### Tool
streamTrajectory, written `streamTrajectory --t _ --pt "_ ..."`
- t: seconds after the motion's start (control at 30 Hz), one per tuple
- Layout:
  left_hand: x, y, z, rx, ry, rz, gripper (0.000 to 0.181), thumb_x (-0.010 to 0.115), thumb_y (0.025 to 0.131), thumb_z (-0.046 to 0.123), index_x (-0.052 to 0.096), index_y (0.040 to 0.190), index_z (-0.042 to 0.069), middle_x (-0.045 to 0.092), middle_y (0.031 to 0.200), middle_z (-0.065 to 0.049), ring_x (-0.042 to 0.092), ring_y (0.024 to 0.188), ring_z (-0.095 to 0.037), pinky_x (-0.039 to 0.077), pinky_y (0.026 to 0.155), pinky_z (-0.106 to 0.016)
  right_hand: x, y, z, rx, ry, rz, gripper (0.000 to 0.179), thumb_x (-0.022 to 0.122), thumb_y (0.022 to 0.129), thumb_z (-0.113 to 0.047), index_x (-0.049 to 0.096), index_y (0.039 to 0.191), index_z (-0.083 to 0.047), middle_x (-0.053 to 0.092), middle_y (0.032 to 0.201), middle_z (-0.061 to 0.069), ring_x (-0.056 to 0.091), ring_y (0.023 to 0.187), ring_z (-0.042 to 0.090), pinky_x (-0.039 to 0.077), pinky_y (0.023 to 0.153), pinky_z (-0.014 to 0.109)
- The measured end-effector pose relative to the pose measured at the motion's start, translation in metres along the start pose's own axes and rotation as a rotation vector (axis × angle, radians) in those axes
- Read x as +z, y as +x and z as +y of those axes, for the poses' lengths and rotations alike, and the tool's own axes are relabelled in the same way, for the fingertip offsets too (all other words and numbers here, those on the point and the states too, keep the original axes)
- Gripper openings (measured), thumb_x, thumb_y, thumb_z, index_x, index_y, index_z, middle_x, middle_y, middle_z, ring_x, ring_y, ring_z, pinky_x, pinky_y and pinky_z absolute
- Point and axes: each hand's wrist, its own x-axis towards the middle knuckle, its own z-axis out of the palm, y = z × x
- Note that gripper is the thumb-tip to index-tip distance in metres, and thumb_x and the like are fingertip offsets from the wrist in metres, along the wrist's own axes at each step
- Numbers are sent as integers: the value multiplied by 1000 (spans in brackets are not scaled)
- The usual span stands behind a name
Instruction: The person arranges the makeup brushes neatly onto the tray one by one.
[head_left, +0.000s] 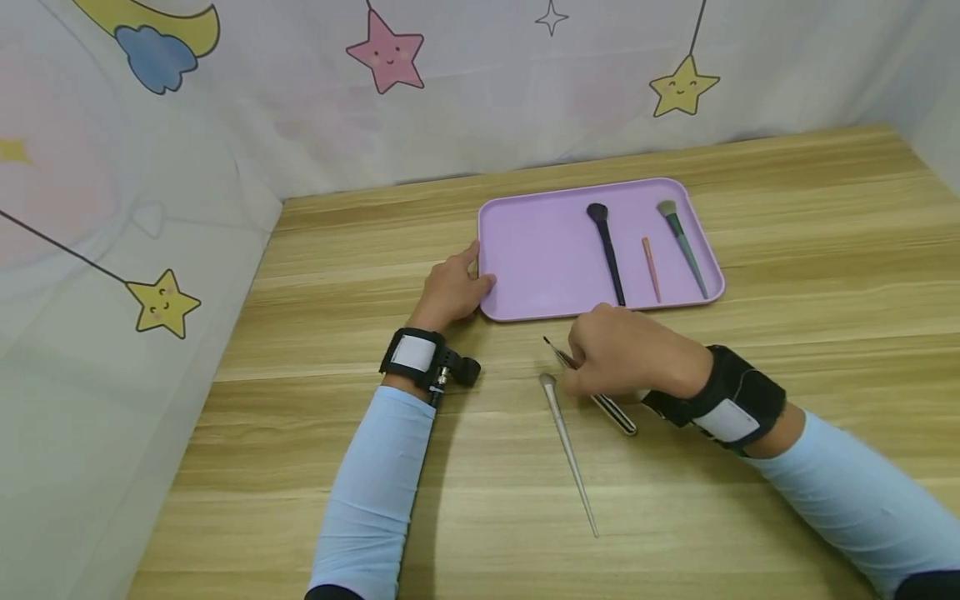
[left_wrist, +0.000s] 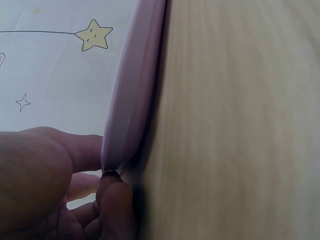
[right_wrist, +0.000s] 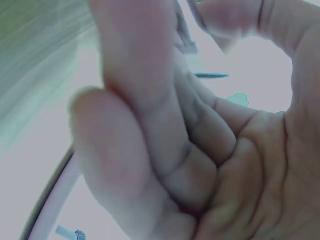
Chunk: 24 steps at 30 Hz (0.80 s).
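My left hand (head_left: 450,287) holds the near left corner of a lilac tray (head_left: 536,250). In the left wrist view the thumb and a fingertip pinch the tray's rim (left_wrist: 125,100). Just in front of the tray, my right hand (head_left: 626,350) pinches a slim makeup brush (head_left: 617,415) with a shiny dark and silver handle and a fine dark tip; its middle is hidden behind the fingers. Curled fingers (right_wrist: 160,115) fill most of the right wrist view. Left of that hand, a silver-handled makeup brush (head_left: 567,454) lies on the table.
On the tray's right half lie a black makeup brush (head_left: 609,254), a short pink stick-like tool (head_left: 651,269) and a green makeup brush (head_left: 684,248). The wooden table (head_left: 825,275) meets a white curtain (head_left: 487,125) at the back and left.
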Motion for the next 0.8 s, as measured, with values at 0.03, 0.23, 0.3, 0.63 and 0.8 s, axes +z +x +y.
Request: streamTrajectory --t 0.03,0.23,0.3,0.63,0.8 --pt "0 0 0 1 0 2 67 53 95 37 24 153 20 48 145 -11 57 48 -12 47 65 -27 0 0 0 3 6 16 41 66 72 -25 35 46 -19 21 47 -11 19 42 3 17 40 20" --pt "0 0 -1 6 0 3 67 53 95 37 24 153 20 49 145 -11 57 46 -12 48 66 -27 0 4 0 26 26 83 32 68 72 -27 45 51 -18 29 50 -10 29 44 5 23 43 20" --pt "0 0 0 7 -1 2 67 53 95 37 24 153 20 49 145 -11 57 46 -12 48 65 -27 0 5 0 31 38 97 28 68 72 -26 50 53 -17 32 50 -10 31 44 5 24 43 21" --pt "0 -1 0 8 5 -1 67 53 96 36 24 153 20 48 145 -11 57 45 -11 48 64 -26 0 11 5 33 82 197 16 67 74 -18 68 85 -6 59 64 -1 47 49 9 38 47 23" --pt "-1 -2 1 9 -8 -2 66 53 96 35 24 153 20 50 143 -12 58 44 -11 48 55 -24 -2 14 8 14 116 244 21 66 79 -18 71 93 -3 65 69 1 51 52 9 42 49 24"
